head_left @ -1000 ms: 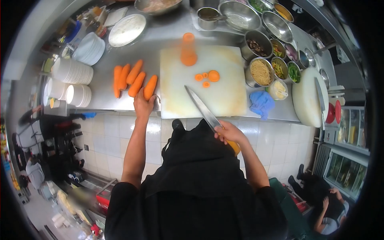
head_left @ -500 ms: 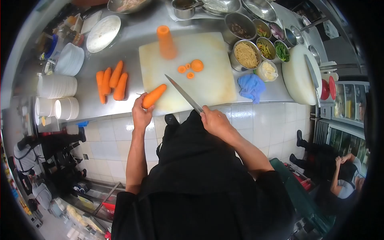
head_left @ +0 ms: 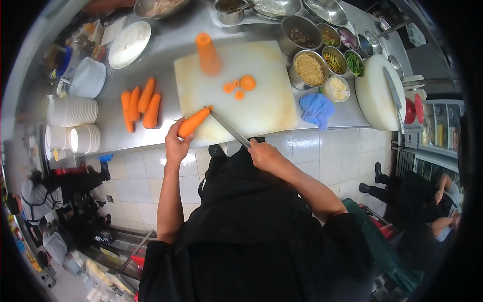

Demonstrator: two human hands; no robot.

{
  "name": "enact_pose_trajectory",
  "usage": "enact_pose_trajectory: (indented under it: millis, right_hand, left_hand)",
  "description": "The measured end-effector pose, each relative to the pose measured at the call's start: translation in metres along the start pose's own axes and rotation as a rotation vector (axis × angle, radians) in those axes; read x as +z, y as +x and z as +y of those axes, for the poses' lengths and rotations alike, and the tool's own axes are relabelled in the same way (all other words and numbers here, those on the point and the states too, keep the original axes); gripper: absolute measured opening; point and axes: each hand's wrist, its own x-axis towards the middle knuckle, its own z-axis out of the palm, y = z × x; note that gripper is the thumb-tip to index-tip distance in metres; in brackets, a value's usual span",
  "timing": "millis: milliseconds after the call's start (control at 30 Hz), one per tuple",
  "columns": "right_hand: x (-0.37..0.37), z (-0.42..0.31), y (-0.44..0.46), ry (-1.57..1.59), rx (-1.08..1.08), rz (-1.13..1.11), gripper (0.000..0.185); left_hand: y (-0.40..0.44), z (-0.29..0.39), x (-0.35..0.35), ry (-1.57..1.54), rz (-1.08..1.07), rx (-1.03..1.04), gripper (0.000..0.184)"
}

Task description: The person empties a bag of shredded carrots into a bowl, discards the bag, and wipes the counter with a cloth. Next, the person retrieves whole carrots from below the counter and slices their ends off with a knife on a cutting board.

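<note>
My left hand [head_left: 177, 143] is closed round the thick end of a carrot [head_left: 193, 123] at the front left of the white cutting board [head_left: 261, 110]. In my right hand [head_left: 266, 155] is the handle of a long knife [head_left: 229, 129]. Its blade tip meets the carrot's narrow end, where a small end piece [head_left: 211, 107] shows beyond the blade. Several cut carrot ends [head_left: 247, 82] lie mid-board. Behind them stands a tall orange cup-like object [head_left: 208, 55], whose kind I cannot make out. Several whole carrots [head_left: 146, 95] rest on the steel counter to the left.
Stacked white bowls [head_left: 75, 110] and an oval plate [head_left: 130, 45] stand left. To the right are a blue cloth [head_left: 316, 108], a metal pot of pale strips [head_left: 309, 69], and a round board [head_left: 375, 93] with a cleaver [head_left: 391, 89]. Other people [head_left: 432, 201] are behind me on both sides.
The knife has shifted left and its tip has come onto the carrot's narrow end, where a small piece now shows separately. My left hand has barely moved.
</note>
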Motion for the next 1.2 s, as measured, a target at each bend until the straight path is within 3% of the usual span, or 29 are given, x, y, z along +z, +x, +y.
enact_pose_trajectory:
  millis: [67, 133, 200, 267, 333, 400, 433, 500, 1033, 1100, 1200]
  right_hand:
    - [-0.003, 0.002, 0.002, -0.007, 0.040, -0.012, 0.024]
    - [-0.002, 0.010, 0.001, 0.014, 0.041, 0.049, 0.023]
    - [-0.007, 0.010, -0.001, 0.027, 0.030, 0.093, 0.022]
    - [-0.018, 0.004, -0.003, -0.017, 0.164, 0.152, 0.022]
    - [-0.026, -0.004, -0.007, -0.038, 0.109, 0.161, 0.021]
    - [-0.031, -0.016, -0.011, -0.105, 0.055, 0.188, 0.019]
    - [-0.031, -0.018, -0.013, -0.108, 0.053, 0.187, 0.019]
    - [-0.032, -0.020, -0.014, -0.105, 0.006, 0.235, 0.017]
    - [-0.040, -0.027, -0.027, -0.130, -0.021, 0.220, 0.013]
    - [-0.053, -0.042, -0.028, -0.115, 0.092, 0.054, 0.015]
    - [-0.043, -0.038, -0.023, -0.083, 0.079, 0.044, 0.015]
  left_hand:
    - [0.004, -0.004, -0.006, -0.359, -0.038, -0.033, 0.055]
    - [0.009, -0.006, -0.013, -0.469, -0.068, -0.088, 0.064]
    - [0.012, 0.021, -0.020, -0.796, 0.149, 0.074, 0.075]
    - [0.027, 0.012, -0.020, -0.819, 0.146, 0.068, 0.075]
    - [0.040, 0.031, -0.003, -0.613, 0.091, 0.080, 0.061]
    - [0.048, 0.069, 0.016, -0.174, -0.020, 0.026, 0.052]
    - [0.052, 0.064, 0.025, -0.176, -0.017, 0.026, 0.052]
    - [0.062, 0.051, 0.044, 0.303, 0.012, 0.370, 0.052]
    - [0.067, 0.043, 0.054, 0.271, -0.034, 0.383, 0.052]
    - [0.067, 0.046, 0.054, 0.308, -0.088, 0.325, 0.053]
    - [0.065, 0.054, 0.052, 0.336, -0.107, 0.274, 0.052]
